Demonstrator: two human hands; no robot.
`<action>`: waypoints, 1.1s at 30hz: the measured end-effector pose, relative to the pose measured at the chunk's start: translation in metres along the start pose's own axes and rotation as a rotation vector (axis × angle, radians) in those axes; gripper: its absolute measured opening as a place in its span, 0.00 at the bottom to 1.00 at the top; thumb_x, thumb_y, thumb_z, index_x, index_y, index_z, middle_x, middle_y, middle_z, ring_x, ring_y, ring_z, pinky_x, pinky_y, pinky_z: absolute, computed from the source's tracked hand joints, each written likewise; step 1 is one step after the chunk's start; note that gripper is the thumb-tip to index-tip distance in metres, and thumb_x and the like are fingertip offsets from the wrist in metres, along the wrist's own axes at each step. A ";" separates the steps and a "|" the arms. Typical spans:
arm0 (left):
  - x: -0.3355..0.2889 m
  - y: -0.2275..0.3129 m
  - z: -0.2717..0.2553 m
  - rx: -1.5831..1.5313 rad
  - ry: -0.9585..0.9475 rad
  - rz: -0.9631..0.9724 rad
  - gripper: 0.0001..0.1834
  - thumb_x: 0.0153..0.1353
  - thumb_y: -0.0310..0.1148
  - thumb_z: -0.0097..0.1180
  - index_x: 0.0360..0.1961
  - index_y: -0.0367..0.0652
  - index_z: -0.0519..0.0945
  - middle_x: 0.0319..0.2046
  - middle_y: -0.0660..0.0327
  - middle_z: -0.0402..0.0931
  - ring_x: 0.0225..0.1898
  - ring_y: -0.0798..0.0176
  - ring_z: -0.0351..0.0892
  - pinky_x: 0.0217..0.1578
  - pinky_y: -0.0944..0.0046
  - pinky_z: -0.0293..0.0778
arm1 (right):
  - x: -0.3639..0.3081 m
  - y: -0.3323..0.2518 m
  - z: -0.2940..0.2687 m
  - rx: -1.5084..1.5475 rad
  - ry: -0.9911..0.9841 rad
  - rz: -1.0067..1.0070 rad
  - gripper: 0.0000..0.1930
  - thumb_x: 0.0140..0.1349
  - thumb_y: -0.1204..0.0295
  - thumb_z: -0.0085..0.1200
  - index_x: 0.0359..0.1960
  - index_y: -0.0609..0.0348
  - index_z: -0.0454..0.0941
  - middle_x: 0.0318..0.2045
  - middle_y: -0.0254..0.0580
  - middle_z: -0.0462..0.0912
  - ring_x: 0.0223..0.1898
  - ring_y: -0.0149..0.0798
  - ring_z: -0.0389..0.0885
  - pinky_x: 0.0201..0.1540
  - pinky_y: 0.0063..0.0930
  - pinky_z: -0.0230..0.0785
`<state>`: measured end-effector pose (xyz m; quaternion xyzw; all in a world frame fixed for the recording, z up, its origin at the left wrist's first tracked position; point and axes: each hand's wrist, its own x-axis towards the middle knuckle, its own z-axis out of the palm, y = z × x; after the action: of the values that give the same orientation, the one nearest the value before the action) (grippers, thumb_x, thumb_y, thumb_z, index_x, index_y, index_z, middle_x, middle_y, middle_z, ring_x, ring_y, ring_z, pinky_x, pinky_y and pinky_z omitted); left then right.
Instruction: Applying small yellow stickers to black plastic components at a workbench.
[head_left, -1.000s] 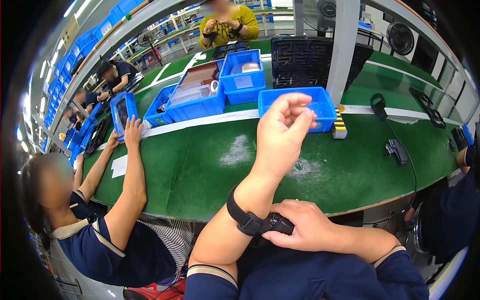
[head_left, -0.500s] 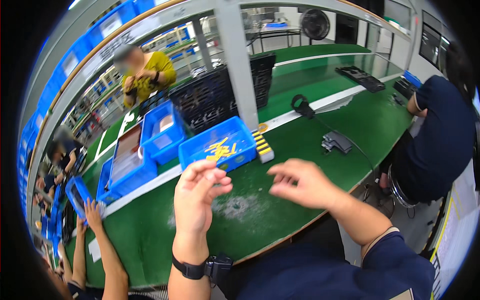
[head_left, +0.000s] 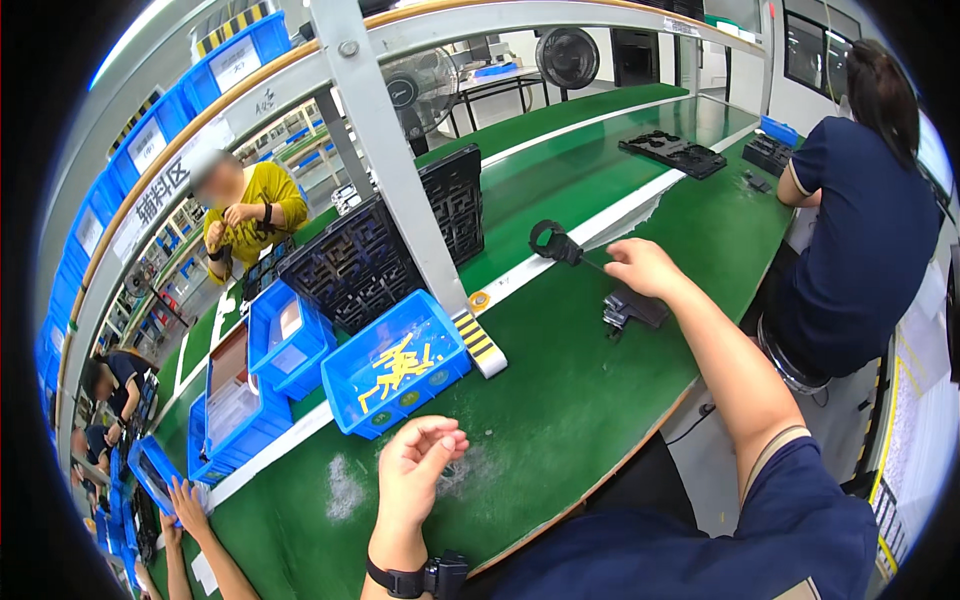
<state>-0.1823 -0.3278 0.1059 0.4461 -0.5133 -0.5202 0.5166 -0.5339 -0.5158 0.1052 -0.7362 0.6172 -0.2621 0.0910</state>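
My left hand point(head_left: 420, 468) is above the green table near the front of a blue bin point(head_left: 440, 372). Its fingers curl toward the thumb, and whatever they may hold is hidden. Yellow strips point(head_left: 400, 368) lie loose in that bin. Out to the right, my right hand point(head_left: 645, 268) reaches over the table with fingers extended, and I see nothing in it. Beside its fingertips lies a black strap loop point(head_left: 552, 242) with a thin cable that passes behind the hand. Just below the hand, several black blocky parts point(head_left: 636, 308) rest on the table.
A metal post point(head_left: 390, 150) stands behind the bin, with a striped yellow-black block point(head_left: 480, 345) and a tape roll point(head_left: 480, 300). Black trays point(head_left: 355, 262) lean behind. More blue bins point(head_left: 250, 430) are at left. A co-worker point(head_left: 850, 240) sits at right; another person's hands point(head_left: 187, 505) hold a blue bin.
My right hand has moved away from my left hand, out to the right and farther forward, to above the black parts. My left hand has lowered slightly. The view has shifted to the right.
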 end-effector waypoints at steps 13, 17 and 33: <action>-0.007 0.002 0.011 0.547 0.003 0.178 0.08 0.53 0.24 0.56 0.36 0.37 0.78 0.30 0.58 0.78 0.33 0.66 0.79 0.34 0.69 0.74 | 0.102 -0.019 0.034 -0.111 0.111 -0.032 0.12 0.47 0.67 0.56 0.35 0.51 0.82 0.34 0.47 0.80 0.41 0.49 0.77 0.46 0.39 0.69; -0.010 0.009 0.018 0.699 -0.039 0.275 0.07 0.51 0.24 0.56 0.33 0.38 0.79 0.29 0.57 0.78 0.32 0.63 0.79 0.35 0.67 0.73 | 0.091 -0.020 -0.001 0.080 0.382 -0.103 0.11 0.48 0.71 0.53 0.34 0.54 0.82 0.34 0.50 0.78 0.40 0.51 0.75 0.45 0.38 0.67; -0.026 0.017 0.044 0.262 -0.183 0.492 0.38 0.40 0.34 0.71 0.53 0.38 0.67 0.46 0.55 0.71 0.47 0.61 0.72 0.49 0.64 0.67 | -0.142 -0.176 -0.014 1.584 -0.363 0.033 0.09 0.55 0.71 0.58 0.34 0.63 0.78 0.30 0.36 0.79 0.31 0.28 0.76 0.38 0.21 0.70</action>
<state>-0.2226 -0.2975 0.1243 0.3224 -0.7135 -0.3466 0.5166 -0.4037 -0.3386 0.1583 -0.4752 0.2348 -0.4962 0.6876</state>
